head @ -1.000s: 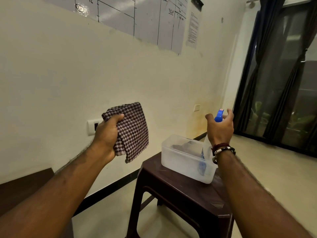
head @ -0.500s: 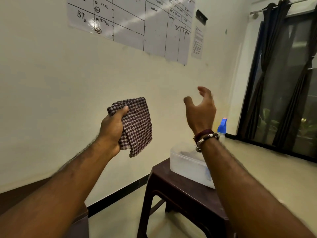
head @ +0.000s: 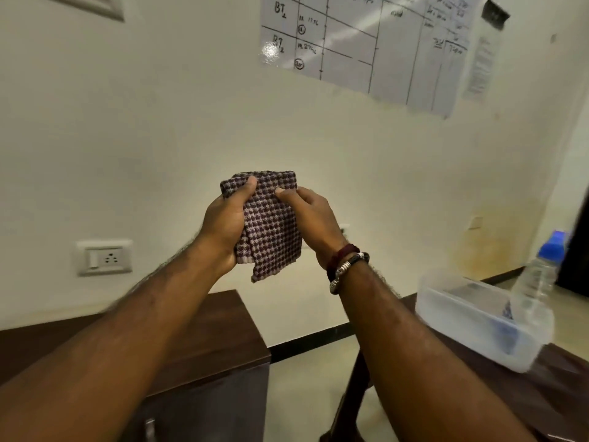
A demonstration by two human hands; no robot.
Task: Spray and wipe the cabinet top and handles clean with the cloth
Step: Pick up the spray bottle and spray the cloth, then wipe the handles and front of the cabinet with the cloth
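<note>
A folded maroon-and-white checked cloth (head: 271, 224) hangs at chest height in front of the wall. My left hand (head: 224, 223) grips its left side, thumb on the top corner. My right hand (head: 314, 218) pinches its right edge with thumb and fingers. Below my left forearm lies the dark brown cabinet top (head: 223, 317), and one metal handle (head: 149, 427) shows on its front near the bottom edge. The spray bottle (head: 538, 275) with a blue nozzle stands in a clear plastic tub (head: 459, 323) at the right, apart from both hands.
The tub rests on a dark brown plastic stool (head: 554, 387) to the right of the cabinet, with a strip of floor between them. A wall socket (head: 104, 257) sits at left. A gridded whiteboard sheet (head: 366, 43) hangs high on the wall.
My right hand let go of the spray bottle, rose, then came left onto the cloth. The view swung left, bringing the cabinet into sight.
</note>
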